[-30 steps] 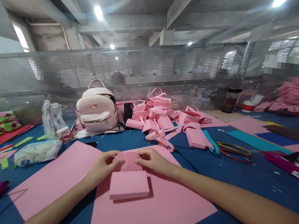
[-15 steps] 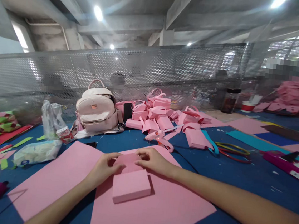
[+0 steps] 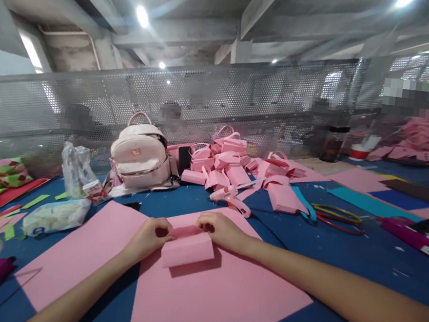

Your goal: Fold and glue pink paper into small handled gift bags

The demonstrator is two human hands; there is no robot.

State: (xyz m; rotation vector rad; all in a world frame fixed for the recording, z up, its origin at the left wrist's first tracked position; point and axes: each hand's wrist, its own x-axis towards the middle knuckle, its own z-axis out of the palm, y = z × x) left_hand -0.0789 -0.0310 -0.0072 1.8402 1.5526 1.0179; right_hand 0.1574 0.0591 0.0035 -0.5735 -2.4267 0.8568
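Observation:
A folded pink piece point(image 3: 188, 251), box-like and apparently of felt or foam sheet, is held between my two hands. My left hand point(image 3: 153, 238) pinches its left far corner with thumb and fingers. On the opposite side my right hand point(image 3: 222, 230) grips the right far corner, fingers curled. The piece is tilted, its near edge raised and casting a shadow on the large pink sheet point(image 3: 221, 301) beneath. A pink glue gun point(image 3: 230, 198) lies just beyond my hands, its cord running right.
A cream backpack point(image 3: 141, 158) stands at the back beside a heap of small pink bags point(image 3: 233, 163). Left are a plastic bag of pale sticks point(image 3: 57, 216) and green scraps point(image 3: 35, 201). Yellow and red scissors-like loops point(image 3: 338, 216) and a purple power strip point(image 3: 418, 237) lie right.
The folded pink piece has tipped up, its near edge lifting off the sheet and moving away from me. Both hands keep hold of its far corners.

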